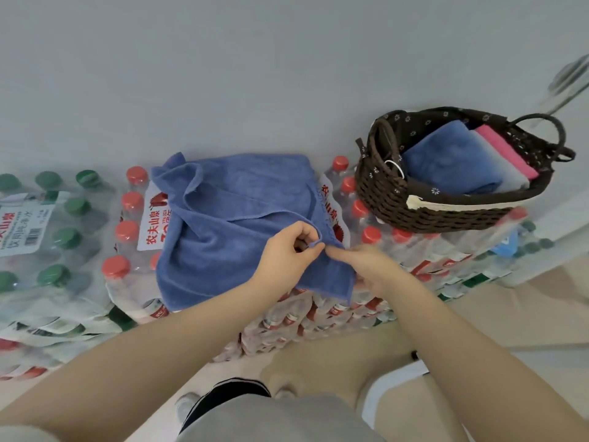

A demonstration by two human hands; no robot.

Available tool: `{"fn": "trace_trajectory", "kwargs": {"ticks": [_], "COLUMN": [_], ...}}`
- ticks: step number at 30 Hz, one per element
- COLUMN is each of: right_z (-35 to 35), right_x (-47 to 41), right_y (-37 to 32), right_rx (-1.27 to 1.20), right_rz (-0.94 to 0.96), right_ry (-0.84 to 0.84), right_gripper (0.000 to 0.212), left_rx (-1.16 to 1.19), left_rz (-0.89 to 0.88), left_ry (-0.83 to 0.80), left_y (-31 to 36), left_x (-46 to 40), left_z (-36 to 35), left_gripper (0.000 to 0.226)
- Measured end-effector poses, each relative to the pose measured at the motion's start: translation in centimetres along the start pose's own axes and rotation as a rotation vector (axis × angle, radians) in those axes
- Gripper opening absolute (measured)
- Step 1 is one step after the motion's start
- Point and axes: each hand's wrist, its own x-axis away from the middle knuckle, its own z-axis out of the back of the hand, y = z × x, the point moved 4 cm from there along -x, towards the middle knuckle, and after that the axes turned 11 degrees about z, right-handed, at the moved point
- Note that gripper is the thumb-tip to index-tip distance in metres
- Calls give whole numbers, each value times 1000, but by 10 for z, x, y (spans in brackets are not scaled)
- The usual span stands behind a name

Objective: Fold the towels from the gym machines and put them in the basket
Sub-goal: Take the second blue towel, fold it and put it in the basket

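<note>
A blue towel [236, 224] lies partly folded on shrink-wrapped packs of red-capped water bottles [127, 231]. My left hand [287, 253] pinches a small loop at the towel's right edge. My right hand [366, 266] rests beside it on the towel's lower right corner, fingers gripping the cloth. At the right stands a dark woven basket [430, 215] with two handles. Inside it lie a folded blue towel [452, 167], a grey one and a pink one [506, 151].
Packs of green-capped bottles [54, 231] sit to the left. A pale wall [255, 74] rises right behind the bottle stacks. A metal door handle [570, 78] shows at the upper right. My legs and shoes are on the light floor [526, 320] below.
</note>
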Motion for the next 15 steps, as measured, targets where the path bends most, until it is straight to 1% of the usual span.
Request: {"fn": "trace_trajectory", "kwargs": {"ticks": [2, 3, 4, 6, 7, 8, 10, 12, 15], "right_z": [5, 6, 6, 4, 2, 0, -1, -1, 1], "right_x": [2, 4, 5, 5, 7, 7, 11, 16, 24], "right_y": [-1, -4, -9, -19, -25, -30, -39, -47, -51], "right_rx": [-67, -89, -110, -153, -180, -207, -277, -329, -377], "right_rz": [100, 154, 207, 269, 288, 306, 333, 408, 518], "right_ry": [-21, -7, 19, 86, 115, 149, 192, 199, 184], "right_gripper": [26, 18, 20, 46, 54, 54, 41, 28, 22], "left_rx": [-16, -17, -12, 13, 30, 54, 121, 182, 218], "left_rz": [-2, -4, -4, -7, -12, -23, -44, -48, -28], "left_ry": [1, 4, 7, 5, 3, 7, 22, 34, 60], "left_y": [-1, -2, -1, 1, 4, 8, 19, 26, 27], "left_x": [1, 3, 4, 6, 8, 9, 11, 12, 10], "left_z": [-1, -2, -2, -5, -7, -9, -13, -15, -14], "left_gripper": [33, 33, 32, 30, 28, 26, 23, 19, 14]}}
